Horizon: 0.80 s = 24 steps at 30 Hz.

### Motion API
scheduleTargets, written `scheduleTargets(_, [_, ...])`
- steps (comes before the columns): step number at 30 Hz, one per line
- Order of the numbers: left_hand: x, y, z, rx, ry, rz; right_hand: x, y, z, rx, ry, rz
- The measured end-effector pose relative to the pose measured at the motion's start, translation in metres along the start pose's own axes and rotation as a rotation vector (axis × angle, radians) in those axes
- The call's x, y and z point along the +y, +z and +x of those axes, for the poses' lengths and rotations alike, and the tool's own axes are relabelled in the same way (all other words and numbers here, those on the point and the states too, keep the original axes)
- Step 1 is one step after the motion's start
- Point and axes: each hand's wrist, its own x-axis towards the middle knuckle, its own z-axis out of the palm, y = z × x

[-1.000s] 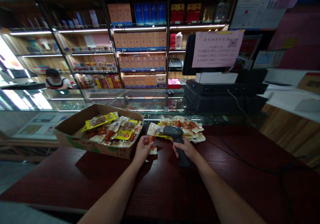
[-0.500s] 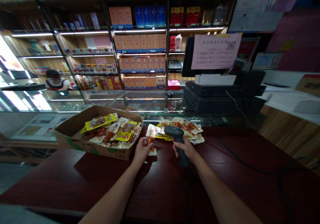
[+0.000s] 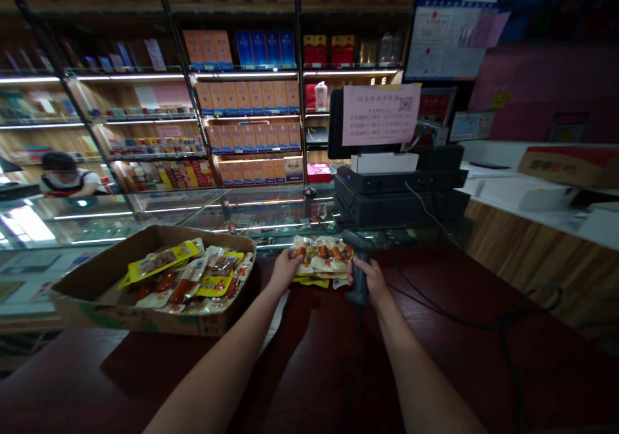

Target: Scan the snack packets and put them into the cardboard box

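Observation:
My right hand [image 3: 370, 278] grips the handle of a dark barcode scanner [image 3: 360, 253], its head raised at the right end of a pile of packaged sausages [image 3: 324, 263]. At the left end of that pile, my left hand [image 3: 287, 267] has its fingers closed on a sausage packet [image 3: 300, 251]; the thumb and part of the packet are hard to make out. The pile lies on the dark red table, with yellow packets showing underneath. Left of my hands stands an open cardboard box [image 3: 213, 323] holding more sausage packets [image 3: 186, 284] and yellow snack packets [image 3: 162, 260].
Behind the table runs a glass display counter [image 3: 242, 211]. A black register with a monitor [image 3: 336, 124] stands at the back right. Cables [image 3: 445, 315] trail across the table's right side. A person [image 3: 68, 176] sits at the far left before stocked shelves.
My left hand has carried its sausage packet forward to the pile. The scanner has gone from in front of the pile to its right end. The camera view has turned right.

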Motion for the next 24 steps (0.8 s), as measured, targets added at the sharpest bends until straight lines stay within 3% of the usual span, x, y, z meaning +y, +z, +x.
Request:
scheduleTargets(4, [0.007,0.016,0.007,-0.022,0.102,0.531,0.001,-0.001,0.001,0.019,0.007,0.023])
scheduleTargets(7, [0.006,0.02,0.006,-0.013,0.163,0.762,0.002,0.0,0.001,-0.007,0.008,0.019])
scheduleTargets(14, [0.007,0.011,-0.003,0.084,0.215,0.704,0.006,0.009,-0.004,-0.073,0.037,-0.021])
scheduleTargets(17, [0.017,-0.014,-0.013,0.167,0.321,0.65,0.013,0.015,-0.008,-0.147,0.062,-0.037])
scheduleTargets(20, [0.027,-0.059,-0.02,0.202,0.349,0.702,0.022,0.024,-0.013,-0.25,0.128,-0.058])
scheduleTargets(24, [0.029,-0.139,-0.024,0.225,0.14,1.035,0.033,0.037,-0.022,-0.377,0.205,-0.12])
